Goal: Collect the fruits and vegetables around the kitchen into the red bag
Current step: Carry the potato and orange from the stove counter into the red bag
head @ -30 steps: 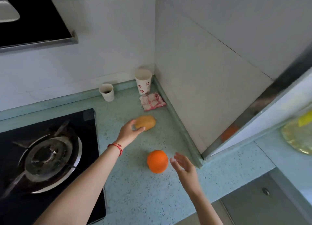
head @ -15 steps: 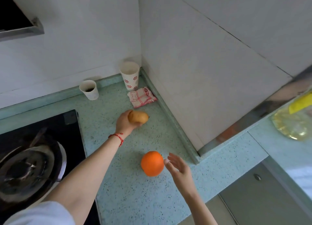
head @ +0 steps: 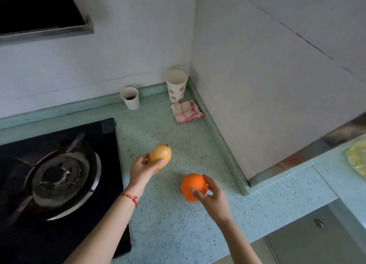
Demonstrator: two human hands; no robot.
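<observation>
My left hand (head: 141, 169) grips a yellow-brown mango (head: 160, 158) and holds it above the pale green countertop (head: 178, 228), just right of the stove. A round orange (head: 192, 185) sits on the countertop in front of me. My right hand (head: 213, 199) curls round the orange's right and near side, with the thumb and fingers on its skin. No red bag is in view.
A black gas stove (head: 57, 176) fills the left. Two paper cups (head: 130, 98) (head: 176, 85) and a folded red-checked cloth (head: 187, 111) lie in the back corner. White tiled walls meet there. A yellowish bottle (head: 356, 158) stands at the right edge.
My left hand has lifted the mango off the counter and drawn it toward me. My right hand has closed in from beside the orange onto it.
</observation>
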